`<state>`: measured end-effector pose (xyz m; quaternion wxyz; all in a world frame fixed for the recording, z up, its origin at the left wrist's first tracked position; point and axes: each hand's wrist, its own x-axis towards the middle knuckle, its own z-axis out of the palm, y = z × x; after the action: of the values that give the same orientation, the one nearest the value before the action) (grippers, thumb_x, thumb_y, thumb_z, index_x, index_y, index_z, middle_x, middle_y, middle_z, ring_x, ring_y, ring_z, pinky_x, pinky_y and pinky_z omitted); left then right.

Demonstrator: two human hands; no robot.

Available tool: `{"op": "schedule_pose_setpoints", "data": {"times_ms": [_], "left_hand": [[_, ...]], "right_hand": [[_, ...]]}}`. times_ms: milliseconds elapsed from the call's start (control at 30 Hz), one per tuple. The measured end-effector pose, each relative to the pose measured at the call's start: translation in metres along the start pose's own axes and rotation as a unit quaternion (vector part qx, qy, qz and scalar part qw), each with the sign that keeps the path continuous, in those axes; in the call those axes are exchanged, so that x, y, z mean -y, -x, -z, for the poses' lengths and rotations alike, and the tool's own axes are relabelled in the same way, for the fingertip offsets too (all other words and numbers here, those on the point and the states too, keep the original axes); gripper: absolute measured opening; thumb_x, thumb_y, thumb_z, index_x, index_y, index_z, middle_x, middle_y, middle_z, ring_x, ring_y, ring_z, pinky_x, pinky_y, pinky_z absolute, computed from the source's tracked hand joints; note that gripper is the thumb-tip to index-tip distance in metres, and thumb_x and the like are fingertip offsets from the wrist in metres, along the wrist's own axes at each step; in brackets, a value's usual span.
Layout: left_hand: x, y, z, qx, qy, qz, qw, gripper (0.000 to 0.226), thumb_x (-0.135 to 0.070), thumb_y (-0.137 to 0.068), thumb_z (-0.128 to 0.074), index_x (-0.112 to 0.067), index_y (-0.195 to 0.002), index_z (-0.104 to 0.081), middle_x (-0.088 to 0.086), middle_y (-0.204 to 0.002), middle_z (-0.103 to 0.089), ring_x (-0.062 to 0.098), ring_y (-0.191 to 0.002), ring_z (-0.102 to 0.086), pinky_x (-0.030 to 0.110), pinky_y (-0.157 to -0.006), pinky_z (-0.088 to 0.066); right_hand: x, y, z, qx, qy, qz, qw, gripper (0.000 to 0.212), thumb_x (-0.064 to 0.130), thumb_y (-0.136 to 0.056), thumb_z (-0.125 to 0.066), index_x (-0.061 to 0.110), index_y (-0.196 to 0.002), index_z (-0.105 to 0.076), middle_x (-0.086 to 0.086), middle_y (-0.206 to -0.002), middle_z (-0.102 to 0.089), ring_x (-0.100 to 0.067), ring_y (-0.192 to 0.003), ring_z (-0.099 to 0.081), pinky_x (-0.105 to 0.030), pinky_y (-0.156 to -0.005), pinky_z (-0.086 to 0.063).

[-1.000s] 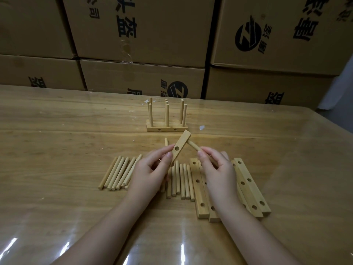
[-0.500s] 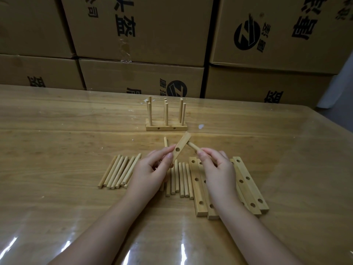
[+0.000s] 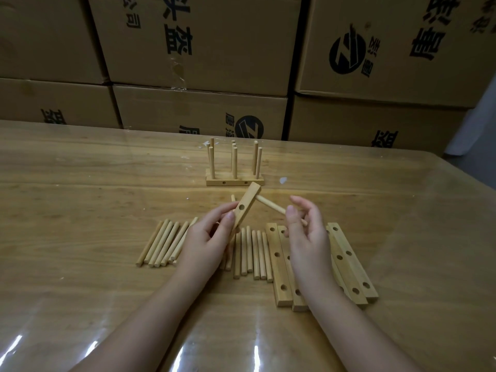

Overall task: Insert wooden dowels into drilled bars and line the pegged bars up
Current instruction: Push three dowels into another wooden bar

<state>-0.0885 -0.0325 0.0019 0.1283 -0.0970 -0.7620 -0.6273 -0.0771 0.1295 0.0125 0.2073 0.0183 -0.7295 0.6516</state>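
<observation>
My left hand (image 3: 206, 242) grips a drilled wooden bar (image 3: 245, 208) by its lower half and holds it tilted above the table. A dowel (image 3: 269, 206) sits in the bar's upper hole and sticks out to the right. My right hand (image 3: 308, 237) hovers at the dowel's free end with fingers spread and relaxed, the thumb just beside the dowel. Two pegged bars (image 3: 234, 181) stand together farther back, each with three upright dowels.
Loose dowels lie in a fan at the left (image 3: 163, 242) and in a row under my hands (image 3: 255, 253). Several empty drilled bars (image 3: 279, 264) lie side by side at the right. Stacked cardboard boxes (image 3: 204, 49) wall off the table's far edge.
My right hand pinched the dowel and pushed it into the bar's hole; now its fingers have opened off the dowel. The left hand keeps the bar tilted as before.
</observation>
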Motion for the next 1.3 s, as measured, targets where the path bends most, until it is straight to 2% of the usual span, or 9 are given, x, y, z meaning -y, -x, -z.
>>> {"op": "schedule_pose_setpoints", "data": {"times_ms": [67,133,333,467,633,800,1000,1133,1300], "left_hand": [[0.0004,-0.0005,0.0001,-0.014,0.025,0.012,1.0,0.027,-0.023,-0.097,-0.05,-0.043,-0.108,-0.065,-0.016,-0.087,-0.068,0.003,-0.063,-0.06,0.026,-0.05,-0.052],[0.0003,-0.0014,0.0002,-0.023,0.037,0.027,0.999,0.026,-0.023,-0.097,-0.05,-0.04,-0.109,-0.066,-0.013,-0.089,-0.068,0.001,-0.067,-0.062,0.021,-0.052,-0.051],[-0.0025,-0.0014,0.0003,-0.027,0.053,0.044,0.997,0.025,-0.021,-0.096,-0.051,-0.034,-0.11,-0.067,0.001,-0.084,-0.068,0.013,-0.064,-0.06,0.026,-0.052,-0.053],[-0.0028,-0.0015,0.0014,-0.023,0.052,0.042,0.998,0.024,-0.021,-0.095,-0.053,-0.032,-0.111,-0.068,-0.004,-0.079,-0.065,0.011,-0.061,-0.058,0.026,-0.051,-0.051],[0.0007,-0.0017,0.0007,-0.02,0.038,0.035,0.998,0.024,-0.025,-0.093,-0.056,-0.043,-0.103,-0.067,0.002,-0.077,-0.065,0.009,-0.057,-0.055,0.028,-0.05,-0.053],[0.003,-0.0014,0.0004,-0.018,0.017,0.019,1.0,0.024,-0.026,-0.093,-0.056,-0.046,-0.103,-0.065,-0.006,-0.065,-0.059,0.003,-0.053,-0.052,0.021,-0.048,-0.05],[0.0019,-0.001,0.001,-0.016,-0.011,0.011,1.0,0.024,-0.025,-0.094,-0.056,-0.046,-0.103,-0.063,0.004,-0.071,-0.062,0.002,-0.051,-0.053,0.018,-0.048,-0.047],[0.0011,-0.0003,0.0016,-0.014,-0.026,0.008,1.0,0.023,-0.025,-0.094,-0.055,-0.037,-0.111,-0.065,0.008,-0.078,-0.065,0.002,-0.052,-0.053,0.017,-0.048,-0.046],[0.0007,0.0003,0.0013,-0.016,-0.044,-0.004,0.999,0.023,-0.024,-0.094,-0.055,-0.042,-0.107,-0.061,0.004,-0.083,-0.067,0.005,-0.058,-0.055,0.015,-0.05,-0.045]], "right_hand": [[-0.0003,-0.0006,0.0006,-0.021,-0.009,-0.002,1.0,0.01,0.039,-0.092,-0.045,0.04,-0.098,-0.053,0.018,-0.067,-0.057,0.002,-0.056,-0.049,-0.013,-0.049,-0.043],[-0.0019,-0.0011,0.0005,-0.031,0.014,-0.003,0.999,0.013,0.036,-0.095,-0.043,0.035,-0.093,-0.056,0.018,-0.062,-0.055,0.001,-0.051,-0.046,-0.014,-0.045,-0.039],[-0.0034,0.0012,-0.0009,-0.049,0.101,0.041,0.993,0.022,0.042,-0.092,-0.038,0.028,-0.083,-0.054,0.005,-0.057,-0.048,-0.003,-0.045,-0.039,-0.018,-0.039,-0.031],[-0.0061,0.0009,0.0002,-0.051,0.15,0.048,0.986,0.028,0.042,-0.093,-0.035,0.024,-0.082,-0.053,0.006,-0.056,-0.043,-0.004,-0.045,-0.034,-0.018,-0.041,-0.027],[-0.0069,0.0006,0.0035,-0.057,0.147,0.027,0.987,0.03,0.04,-0.095,-0.037,0.022,-0.076,-0.053,0.008,-0.05,-0.039,-0.004,-0.042,-0.033,-0.02,-0.04,-0.025],[-0.0056,0.0,0.0049,-0.052,0.138,0.006,0.989,0.031,0.042,-0.095,-0.037,0.025,-0.073,-0.051,0.013,-0.045,-0.042,-0.004,-0.04,-0.034,-0.017,-0.038,-0.024],[-0.0046,-0.0003,0.0055,-0.046,0.131,-0.014,0.99,0.035,0.041,-0.096,-0.038,0.018,-0.073,-0.052,0.008,-0.049,-0.038,-0.004,-0.042,-0.031,-0.024,-0.041,-0.026],[-0.004,0.0,0.0067,-0.045,0.129,-0.021,0.99,0.036,0.041,-0.096,-0.038,0.018,-0.071,-0.051,0.008,-0.049,-0.038,-0.003,-0.042,-0.031,-0.024,-0.042,-0.027],[-0.0049,-0.0004,0.0077,-0.043,0.123,-0.031,0.991,0.036,0.043,-0.094,-0.038,0.019,-0.07,-0.052,0.01,-0.047,-0.039,-0.003,-0.042,-0.032,-0.023,-0.041,-0.027]]}}
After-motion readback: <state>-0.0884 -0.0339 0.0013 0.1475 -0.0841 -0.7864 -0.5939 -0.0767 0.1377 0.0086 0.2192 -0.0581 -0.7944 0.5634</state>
